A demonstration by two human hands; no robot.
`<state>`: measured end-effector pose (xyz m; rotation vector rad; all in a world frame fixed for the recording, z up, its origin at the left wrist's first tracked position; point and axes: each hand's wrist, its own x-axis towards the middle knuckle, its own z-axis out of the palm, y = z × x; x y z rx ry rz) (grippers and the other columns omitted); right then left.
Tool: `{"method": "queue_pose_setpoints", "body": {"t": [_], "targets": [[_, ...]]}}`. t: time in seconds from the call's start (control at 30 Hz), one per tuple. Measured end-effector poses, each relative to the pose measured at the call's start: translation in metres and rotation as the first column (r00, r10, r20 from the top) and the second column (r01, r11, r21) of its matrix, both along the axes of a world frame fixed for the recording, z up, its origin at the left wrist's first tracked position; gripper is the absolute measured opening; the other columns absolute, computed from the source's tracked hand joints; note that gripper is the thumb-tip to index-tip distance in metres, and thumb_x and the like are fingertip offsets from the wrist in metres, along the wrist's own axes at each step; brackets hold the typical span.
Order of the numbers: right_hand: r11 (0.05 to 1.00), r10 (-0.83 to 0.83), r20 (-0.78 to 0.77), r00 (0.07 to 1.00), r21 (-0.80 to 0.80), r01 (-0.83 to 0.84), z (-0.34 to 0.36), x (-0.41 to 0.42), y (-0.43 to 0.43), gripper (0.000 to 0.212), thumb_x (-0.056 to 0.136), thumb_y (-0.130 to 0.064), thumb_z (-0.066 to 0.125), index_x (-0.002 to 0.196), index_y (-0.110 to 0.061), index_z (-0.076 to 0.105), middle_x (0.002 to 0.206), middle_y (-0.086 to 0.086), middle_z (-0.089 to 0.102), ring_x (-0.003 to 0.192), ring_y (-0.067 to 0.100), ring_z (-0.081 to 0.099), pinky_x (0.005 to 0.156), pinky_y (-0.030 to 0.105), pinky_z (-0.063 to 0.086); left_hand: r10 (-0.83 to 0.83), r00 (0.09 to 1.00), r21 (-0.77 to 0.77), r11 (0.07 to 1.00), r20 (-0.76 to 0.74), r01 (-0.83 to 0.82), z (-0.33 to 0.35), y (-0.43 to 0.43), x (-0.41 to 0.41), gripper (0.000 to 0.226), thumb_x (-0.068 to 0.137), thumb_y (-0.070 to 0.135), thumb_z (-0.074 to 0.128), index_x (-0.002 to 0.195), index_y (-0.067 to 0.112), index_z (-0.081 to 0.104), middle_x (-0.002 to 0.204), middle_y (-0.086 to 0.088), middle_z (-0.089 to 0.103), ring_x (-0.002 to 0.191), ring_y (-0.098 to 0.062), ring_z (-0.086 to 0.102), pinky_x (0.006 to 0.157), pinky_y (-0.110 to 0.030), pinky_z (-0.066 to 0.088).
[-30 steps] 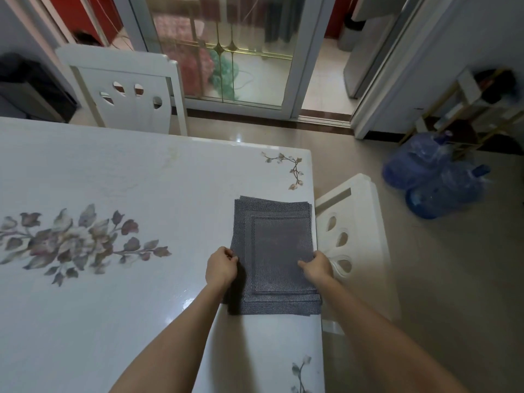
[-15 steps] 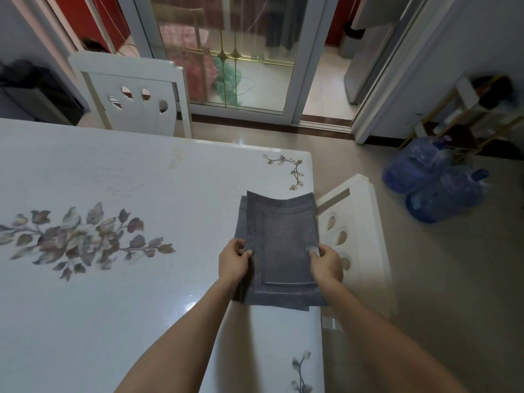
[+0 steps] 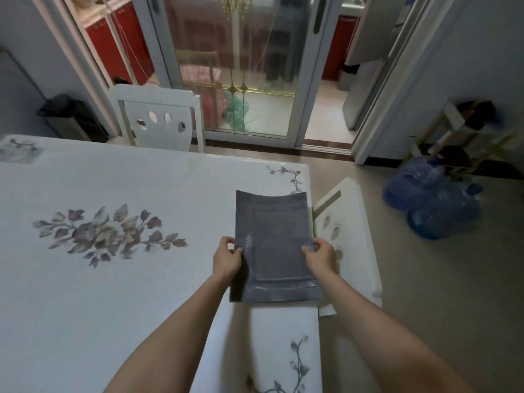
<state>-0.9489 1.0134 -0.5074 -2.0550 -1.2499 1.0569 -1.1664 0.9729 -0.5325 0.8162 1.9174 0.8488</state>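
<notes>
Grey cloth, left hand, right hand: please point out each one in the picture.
grey cloth [image 3: 275, 236], head view, centre of its upper face.
left hand [image 3: 226, 259], head view, back of the hand.
right hand [image 3: 321, 258], head view, back of the hand.

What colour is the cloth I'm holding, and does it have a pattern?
The cloth is dark grey with a woven rectangular border frame, seen in the head view.

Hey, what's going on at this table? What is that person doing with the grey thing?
A person is handling a grey cloth at the right end of a white table printed with flowers. The left hand pinches its left edge and the right hand pinches its right edge. The cloth seems to be held just above the tabletop, its far edge bowing a little. A white chair stands beside that end of the table.
</notes>
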Motion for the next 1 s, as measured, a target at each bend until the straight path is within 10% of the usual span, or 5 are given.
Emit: {"method": "queue_pose_setpoints", "body": {"t": [0.73, 1.0], "targets": [[0.883, 0.387, -0.188, 0.903, -0.206, -0.422, -0.044, -0.169, -0.115, 0.028, 0.080, -0.010, 0.068, 0.076, -0.027, 0.047, 0.077, -0.012, 0.057, 0.086, 0.022, 0.065, 0.080, 0.036, 0.053, 0.377, 0.918, -0.158, 0.906, -0.124, -0.394, -0.040, -0.182, -0.154, 0.012, 0.090, 0.006, 0.055, 0.100, 0.011, 0.051, 0.091, -0.018, 0.066, 0.079, -0.032, 0.060, 0.073, -0.036, 0.044], [0.747, 0.647, -0.093, 0.756, -0.120, -0.654, -0.030, -0.254, -0.084, 0.027, 0.082, -0.009, 0.066, 0.108, -0.015, 0.061, 0.093, -0.002, 0.063, 0.090, 0.020, 0.062, 0.082, 0.029, 0.050, 0.598, 0.802, -0.132, 0.794, -0.010, -0.593, -0.045, -0.215, -0.200, 0.018, 0.090, 0.009, 0.058, 0.106, 0.012, 0.050, 0.098, -0.014, 0.065, 0.091, -0.030, 0.061, 0.086, -0.039, 0.048]]}}
